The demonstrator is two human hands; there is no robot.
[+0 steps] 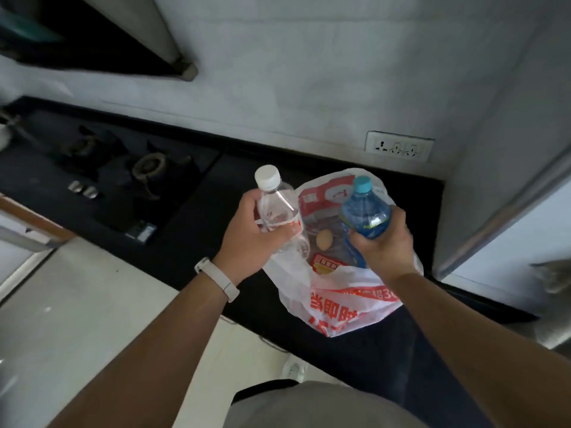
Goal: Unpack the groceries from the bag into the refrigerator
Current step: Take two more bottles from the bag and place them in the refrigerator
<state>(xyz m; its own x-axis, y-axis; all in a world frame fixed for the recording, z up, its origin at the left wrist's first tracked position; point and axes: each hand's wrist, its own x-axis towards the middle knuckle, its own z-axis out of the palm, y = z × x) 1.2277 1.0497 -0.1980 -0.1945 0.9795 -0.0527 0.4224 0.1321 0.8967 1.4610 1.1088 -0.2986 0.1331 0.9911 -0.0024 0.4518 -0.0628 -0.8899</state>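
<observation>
Left hand [247, 230] grips clear water bottle [279, 211] (white cap) | right hand [381, 242] grips blue bottle [366, 216] | both above open plastic bag [346, 301] | egg [324, 239] inside

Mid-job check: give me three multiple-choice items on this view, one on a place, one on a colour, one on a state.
1. Where does the beige egg lie?
A. inside the white-and-red plastic bag
B. on the stove
C. in a hand

2. What colour is the cap of the blue plastic bottle?
A. white
B. light blue
C. red

3. What is the left hand doing?
A. hanging free
B. gripping the clear plastic bottle
C. pulling the bag

Answers: 1 A, the egg shows through the bag's mouth. 2 B, the cap is light blue. 3 B, fingers wrap the clear bottle; the right hand grips the blue one.
</observation>
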